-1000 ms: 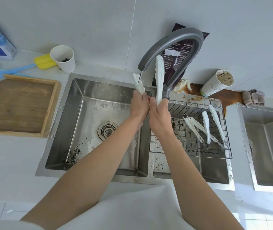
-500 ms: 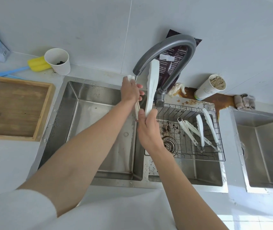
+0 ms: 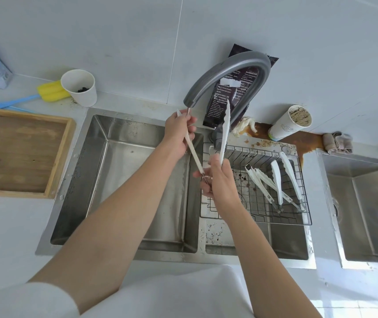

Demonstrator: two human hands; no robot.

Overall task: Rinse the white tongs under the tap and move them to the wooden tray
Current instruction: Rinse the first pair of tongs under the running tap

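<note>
Rinsing stage, centre of frame. White tongs (image 3: 225,131) are held splayed over the divider between the two basins of the sink (image 3: 160,255). One arm reaches up and left to the spout of the tap (image 3: 229,65); the other rises almost upright in front of the tap's neck. Left hand (image 3: 179,131) curls its fingers round the upper-left arm near its tip, directly below the spout. Right hand (image 3: 220,180) grips the hinge end, just below centre.

Likely risks:
- Wet plastic may slip from either grip and fall into the speckled basin.
- It may instead land in the wire rack (image 3: 252,152) among the other tongs (image 3: 277,182) at right, causing a mix-up.
- If one hand releases, the arms may spring shut on a finger.
- Carrying to the wooden tray (image 3: 62,157) at left may trail drips across the counter.

Tongs appear slim, white and scalloped toward the tips, with a small metal fitting at the hinge. Flow from the tap is too faint to confirm.
</note>
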